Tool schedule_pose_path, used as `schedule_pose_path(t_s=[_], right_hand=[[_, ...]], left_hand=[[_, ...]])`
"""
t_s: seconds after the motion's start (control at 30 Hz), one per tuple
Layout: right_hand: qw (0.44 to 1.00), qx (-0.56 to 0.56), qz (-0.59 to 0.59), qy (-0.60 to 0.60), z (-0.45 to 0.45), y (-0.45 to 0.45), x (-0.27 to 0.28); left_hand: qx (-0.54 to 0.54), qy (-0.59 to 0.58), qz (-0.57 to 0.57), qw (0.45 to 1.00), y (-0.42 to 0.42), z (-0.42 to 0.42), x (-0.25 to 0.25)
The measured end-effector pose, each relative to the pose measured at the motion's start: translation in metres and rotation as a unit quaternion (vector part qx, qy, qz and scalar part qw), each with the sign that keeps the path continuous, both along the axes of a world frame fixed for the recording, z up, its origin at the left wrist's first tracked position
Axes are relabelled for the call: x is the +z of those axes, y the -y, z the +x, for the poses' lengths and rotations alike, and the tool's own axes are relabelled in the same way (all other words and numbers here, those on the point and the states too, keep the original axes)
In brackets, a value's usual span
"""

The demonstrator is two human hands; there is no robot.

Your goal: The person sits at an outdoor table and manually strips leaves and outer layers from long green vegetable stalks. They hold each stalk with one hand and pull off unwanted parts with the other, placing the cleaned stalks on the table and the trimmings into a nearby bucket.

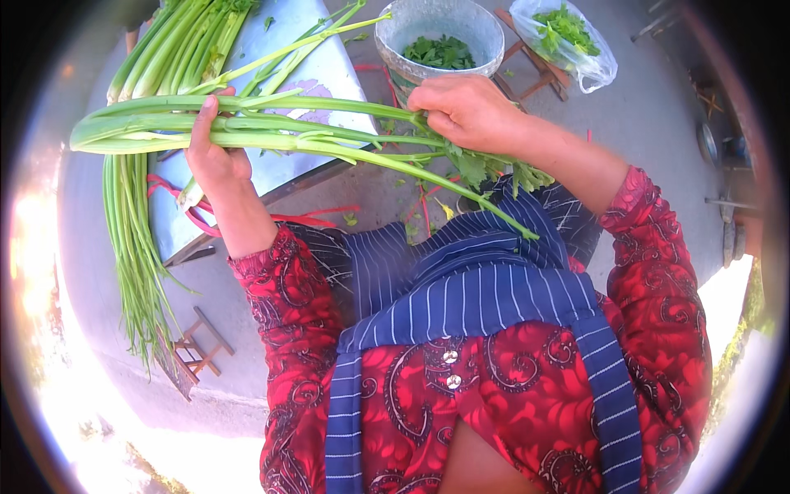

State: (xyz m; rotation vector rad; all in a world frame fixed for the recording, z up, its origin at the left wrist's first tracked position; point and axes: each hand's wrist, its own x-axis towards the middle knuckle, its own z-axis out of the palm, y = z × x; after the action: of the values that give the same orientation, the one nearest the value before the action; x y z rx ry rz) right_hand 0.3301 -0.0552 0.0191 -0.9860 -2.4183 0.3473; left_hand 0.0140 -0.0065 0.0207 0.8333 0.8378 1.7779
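Observation:
My left hand [213,148] grips a bunch of celery stalks [271,123] near its pale base, which points left. The stalks stretch to the right across my front, above the edge of a light-topped table [247,176]. At their leafy end, my right hand [466,114] is closed on a stem, fingers curled in. Celery leaves [478,163] hang below that hand, over my blue striped apron [463,296]. One stalk slants down to the apron, clear of the right hand. What exactly lies inside the right fingers is hidden.
More celery [179,49] lies on the table. Long thin green stems [129,234] hang past its left side. Beyond my right hand stand a bucket [395,37] of cut leaves and a plastic bag [602,68] of greens. A wooden folding stool [200,343] sits lower left; red straps [296,219] trail nearby.

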Motion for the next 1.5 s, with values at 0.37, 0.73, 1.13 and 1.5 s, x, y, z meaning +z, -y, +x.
schedule_pose_path(t_s=[0.37, 0.73, 1.13, 1.5], right_hand=[[0.997, -0.022, 0.058, -0.04, -0.01, 0.006, 0.004], [0.979, -0.078, -0.164, -0.09, -0.014, -0.005, -0.005], [0.98, -0.138, 0.131, -0.06, 0.015, -0.002, -0.022], [0.951, -0.156, 0.258, -0.063, 0.018, -0.031, -0.016]], left_hand=[[0.069, 0.036, -0.048, 0.996, 0.0, -0.004, -0.003], [0.09, 0.04, -0.034, 0.995, 0.009, 0.014, 0.009], [-0.02, 0.0, -0.004, 1.0, 0.023, 0.039, 0.018], [0.003, 0.055, 0.043, 0.998, 0.016, 0.038, 0.014]])
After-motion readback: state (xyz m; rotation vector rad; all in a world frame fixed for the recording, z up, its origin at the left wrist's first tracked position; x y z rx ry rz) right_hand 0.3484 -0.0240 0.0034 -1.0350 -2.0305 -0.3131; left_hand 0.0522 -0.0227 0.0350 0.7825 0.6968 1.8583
